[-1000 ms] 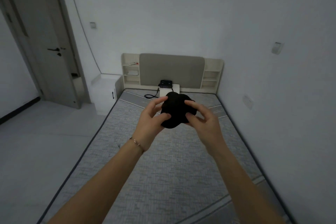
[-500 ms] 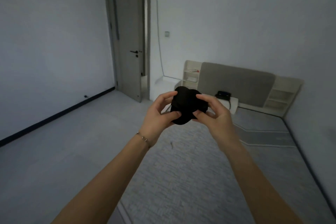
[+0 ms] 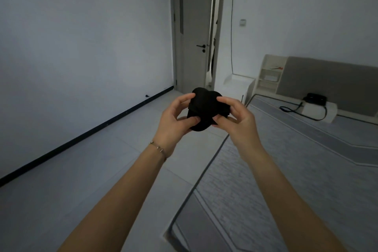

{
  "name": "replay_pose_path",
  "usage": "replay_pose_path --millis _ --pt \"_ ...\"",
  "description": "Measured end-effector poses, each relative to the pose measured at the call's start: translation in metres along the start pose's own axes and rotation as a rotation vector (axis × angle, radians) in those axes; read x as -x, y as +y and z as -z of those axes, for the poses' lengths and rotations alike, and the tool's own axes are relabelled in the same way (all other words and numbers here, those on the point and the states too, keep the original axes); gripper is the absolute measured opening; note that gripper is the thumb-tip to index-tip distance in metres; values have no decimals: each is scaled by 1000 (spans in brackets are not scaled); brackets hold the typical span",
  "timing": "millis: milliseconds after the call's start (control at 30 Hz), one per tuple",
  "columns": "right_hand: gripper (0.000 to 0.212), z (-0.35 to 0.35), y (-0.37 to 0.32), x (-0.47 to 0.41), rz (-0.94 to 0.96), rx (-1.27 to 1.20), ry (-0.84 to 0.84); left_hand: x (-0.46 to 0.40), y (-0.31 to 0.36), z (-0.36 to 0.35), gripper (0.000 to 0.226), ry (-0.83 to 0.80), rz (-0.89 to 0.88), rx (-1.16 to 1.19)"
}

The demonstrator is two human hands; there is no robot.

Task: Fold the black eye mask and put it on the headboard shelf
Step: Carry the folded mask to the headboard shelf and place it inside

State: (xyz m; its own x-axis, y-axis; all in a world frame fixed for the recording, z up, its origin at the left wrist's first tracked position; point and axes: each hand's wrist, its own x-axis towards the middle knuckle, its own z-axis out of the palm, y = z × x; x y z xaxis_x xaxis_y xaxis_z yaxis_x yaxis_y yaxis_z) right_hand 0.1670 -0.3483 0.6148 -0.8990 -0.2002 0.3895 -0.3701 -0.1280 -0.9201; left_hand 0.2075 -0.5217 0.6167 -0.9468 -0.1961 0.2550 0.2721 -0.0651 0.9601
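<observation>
The black eye mask (image 3: 205, 108) is folded into a compact bundle and held up in front of me, over the floor beside the bed. My left hand (image 3: 173, 120) grips its left side with thumb and fingers. Its right side is pinched by my right hand (image 3: 238, 120). The headboard shelf (image 3: 270, 76), cream with small open compartments, stands at the far right beside the grey padded headboard (image 3: 327, 82), well beyond the mask.
The bed's grey mattress (image 3: 296, 170) fills the lower right. A black device with a cable (image 3: 315, 98) sits on a white box near the headboard. A white nightstand (image 3: 239, 86) and a slightly open door (image 3: 194, 30) lie ahead; bare floor spreads left.
My view has swung left, away from the bed toward the door and floor. Both hands have kept hold of the folded mask, which stays in front of me.
</observation>
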Motion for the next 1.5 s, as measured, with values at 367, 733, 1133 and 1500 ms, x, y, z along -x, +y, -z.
replay_pose_path --millis 367,733,1133,1500 --pt "38 -134 73 -114 39 13 49 -125 -25 142 57 -35 -3 -35" --pt "39 -206 155 -279 -39 -11 232 -323 -69 221 56 -174 31 -27" --pt "39 -212 239 -455 -43 79 536 -562 -147 225 55 -492 49 32" --pt "39 -90 307 -608 -23 176 715 -759 -238 96 56 -684 36 118"
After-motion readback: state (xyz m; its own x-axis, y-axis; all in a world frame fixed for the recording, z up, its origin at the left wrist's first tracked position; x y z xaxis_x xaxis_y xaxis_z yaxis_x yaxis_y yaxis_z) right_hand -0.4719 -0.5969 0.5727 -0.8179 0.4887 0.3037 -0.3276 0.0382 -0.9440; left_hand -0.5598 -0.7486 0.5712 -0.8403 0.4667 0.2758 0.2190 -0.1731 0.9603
